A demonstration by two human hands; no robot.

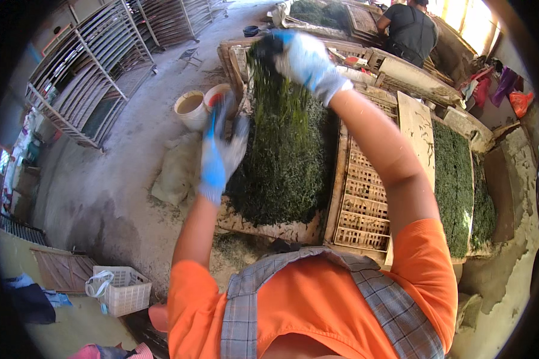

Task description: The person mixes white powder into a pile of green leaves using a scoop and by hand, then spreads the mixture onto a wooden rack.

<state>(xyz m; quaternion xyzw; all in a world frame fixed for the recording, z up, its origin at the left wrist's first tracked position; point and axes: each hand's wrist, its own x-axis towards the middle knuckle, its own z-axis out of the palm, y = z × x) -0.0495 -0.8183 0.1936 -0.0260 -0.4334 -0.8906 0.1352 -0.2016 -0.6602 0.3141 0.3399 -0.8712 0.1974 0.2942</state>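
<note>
My right hand (307, 60), in a blue and white work glove, is raised over the far end of a long bed of dark green shredded plant matter (278, 179). It grips a dark wet clump (269, 47), and green strands stream down below it, blurred by motion. My left hand (224, 148), gloved alike, is held up at the left edge of the bed with its fingers apart and nothing in it. Right of the bed lies a wooden frame with a slatted lattice (364, 197), then a pale board (415, 134).
Two buckets (191, 107) and a pale sack (175, 170) stand on the floor at left. Tall tray racks (90, 76) are beyond. More green matter (451, 188) lies at right. A co-worker (411, 31) bends over a far table. A white plastic basket (125, 291) is at lower left.
</note>
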